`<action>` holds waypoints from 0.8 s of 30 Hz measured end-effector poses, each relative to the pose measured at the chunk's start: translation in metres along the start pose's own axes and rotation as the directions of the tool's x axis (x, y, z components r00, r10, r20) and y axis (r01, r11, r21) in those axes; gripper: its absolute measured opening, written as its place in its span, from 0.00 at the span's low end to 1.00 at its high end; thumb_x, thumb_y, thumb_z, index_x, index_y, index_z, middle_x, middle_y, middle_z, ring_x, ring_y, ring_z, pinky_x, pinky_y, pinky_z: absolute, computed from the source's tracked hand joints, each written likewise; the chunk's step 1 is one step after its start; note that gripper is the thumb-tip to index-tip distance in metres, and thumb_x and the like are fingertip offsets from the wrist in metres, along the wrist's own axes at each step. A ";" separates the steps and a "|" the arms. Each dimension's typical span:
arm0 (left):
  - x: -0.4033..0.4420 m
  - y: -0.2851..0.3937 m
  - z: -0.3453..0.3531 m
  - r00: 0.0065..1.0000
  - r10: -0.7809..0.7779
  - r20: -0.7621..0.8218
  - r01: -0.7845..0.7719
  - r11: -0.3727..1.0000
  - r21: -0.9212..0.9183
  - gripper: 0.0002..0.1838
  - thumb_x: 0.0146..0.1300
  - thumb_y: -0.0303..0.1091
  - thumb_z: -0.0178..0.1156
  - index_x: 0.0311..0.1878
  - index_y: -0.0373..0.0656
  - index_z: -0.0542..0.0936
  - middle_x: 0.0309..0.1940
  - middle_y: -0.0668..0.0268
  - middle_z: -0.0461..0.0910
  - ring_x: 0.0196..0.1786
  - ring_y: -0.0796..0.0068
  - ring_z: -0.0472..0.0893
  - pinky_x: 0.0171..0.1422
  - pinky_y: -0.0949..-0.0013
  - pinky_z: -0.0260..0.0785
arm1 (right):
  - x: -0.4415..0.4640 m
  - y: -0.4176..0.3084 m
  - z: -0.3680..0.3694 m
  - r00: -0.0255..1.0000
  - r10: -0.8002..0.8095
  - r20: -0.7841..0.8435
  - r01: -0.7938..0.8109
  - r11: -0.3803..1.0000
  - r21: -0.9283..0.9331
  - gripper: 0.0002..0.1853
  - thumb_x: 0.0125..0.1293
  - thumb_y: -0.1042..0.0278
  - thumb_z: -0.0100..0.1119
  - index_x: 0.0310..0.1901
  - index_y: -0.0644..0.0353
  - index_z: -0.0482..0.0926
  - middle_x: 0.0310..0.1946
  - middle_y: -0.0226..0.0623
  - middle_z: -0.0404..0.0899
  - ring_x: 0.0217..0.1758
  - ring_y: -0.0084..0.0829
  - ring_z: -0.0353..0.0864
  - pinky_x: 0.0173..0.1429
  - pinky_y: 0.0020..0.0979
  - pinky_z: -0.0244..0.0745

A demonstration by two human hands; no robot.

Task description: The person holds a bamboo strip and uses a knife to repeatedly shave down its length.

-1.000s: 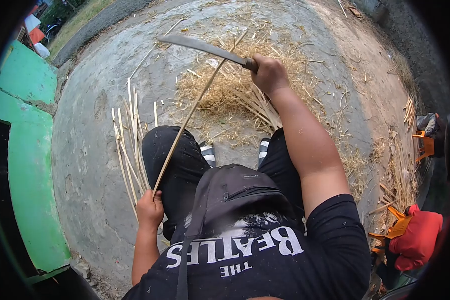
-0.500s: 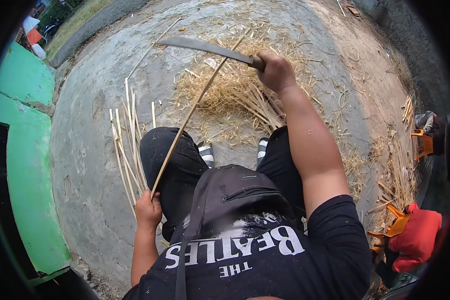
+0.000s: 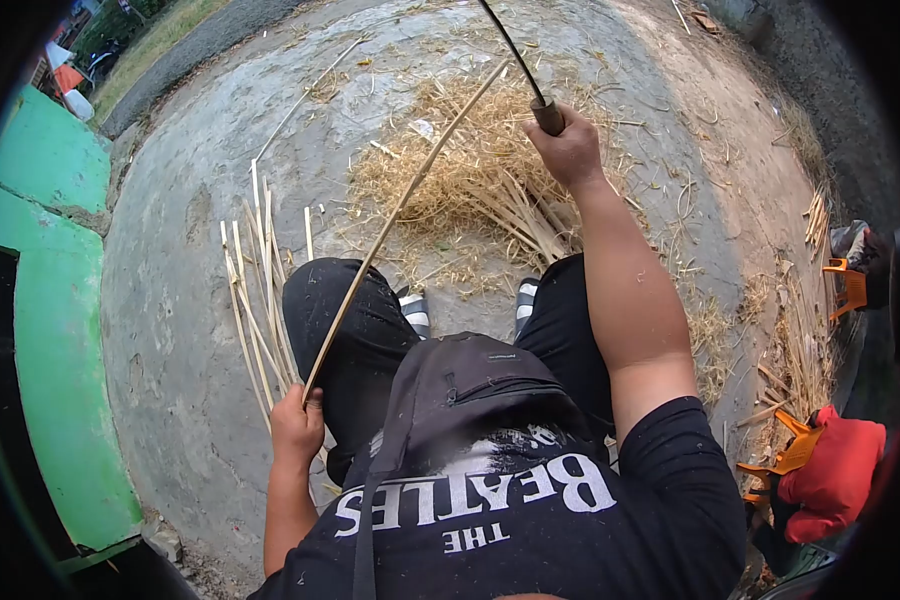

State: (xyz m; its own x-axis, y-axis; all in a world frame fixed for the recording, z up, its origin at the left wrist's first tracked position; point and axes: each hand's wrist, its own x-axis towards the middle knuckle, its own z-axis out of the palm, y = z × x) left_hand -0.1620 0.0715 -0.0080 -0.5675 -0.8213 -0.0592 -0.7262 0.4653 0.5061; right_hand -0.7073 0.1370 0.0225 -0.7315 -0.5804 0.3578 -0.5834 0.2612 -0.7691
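My left hand (image 3: 297, 425) is closed around the lower end of a long thin bamboo strip (image 3: 400, 205), which slants up and to the right across my left knee. My right hand (image 3: 567, 150) grips the wooden handle of a machete (image 3: 515, 52). Its blade points away from me, seen nearly edge-on, and its tip runs out of the top of the view. Blade and strip are apart, the strip's far end lying just left of the handle. Below them is a heap of curly shavings (image 3: 450, 150) on the concrete.
Several pale strips (image 3: 255, 290) stand beside my left knee. More split pieces (image 3: 535, 225) lie under the shavings between my feet. A green wall (image 3: 55, 330) is at left. At right are orange chairs (image 3: 796, 447), a person in red (image 3: 835, 470) and another strip pile (image 3: 805, 330).
The machete has lifted off the strip and turned from pointing left to pointing away from me. My right hand has moved slightly right. My left hand and the strip hardly moved.
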 end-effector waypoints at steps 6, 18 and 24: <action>-0.002 0.018 0.001 0.999 -0.038 -0.009 0.038 0.999 -0.001 0.33 0.82 0.61 0.49 0.30 0.37 0.71 0.23 0.43 0.76 0.31 0.31 0.78 0.33 0.43 0.66 | -0.028 -0.056 0.014 0.886 -0.350 0.305 0.422 0.880 -0.217 0.07 0.65 0.58 0.69 0.35 0.50 0.84 0.27 0.36 0.87 0.32 0.44 0.89 0.40 0.46 0.83; -0.001 0.022 0.008 0.996 -0.019 -0.090 0.025 0.997 0.068 0.32 0.83 0.58 0.48 0.32 0.37 0.73 0.25 0.42 0.77 0.33 0.29 0.78 0.34 0.40 0.67 | -0.052 -0.053 0.066 0.874 -0.214 0.437 0.381 0.859 -0.342 0.05 0.64 0.62 0.65 0.38 0.51 0.83 0.33 0.41 0.88 0.41 0.47 0.90 0.48 0.48 0.84; -0.004 0.020 0.009 0.997 -0.019 -0.077 0.020 1.000 0.018 0.31 0.83 0.58 0.49 0.32 0.37 0.73 0.25 0.41 0.77 0.33 0.29 0.78 0.34 0.40 0.67 | -0.050 -0.034 0.077 0.862 -0.272 0.428 0.440 0.820 -0.365 0.06 0.63 0.62 0.66 0.37 0.51 0.82 0.31 0.42 0.87 0.38 0.49 0.89 0.46 0.48 0.84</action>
State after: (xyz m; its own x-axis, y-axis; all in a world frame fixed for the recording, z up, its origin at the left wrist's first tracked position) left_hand -0.1773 0.0873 -0.0058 -0.5225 -0.8527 -0.0024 -0.7444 0.4548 0.4888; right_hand -0.6234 0.0977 -0.0106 -0.3206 -0.9014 0.2911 -0.9294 0.2400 -0.2803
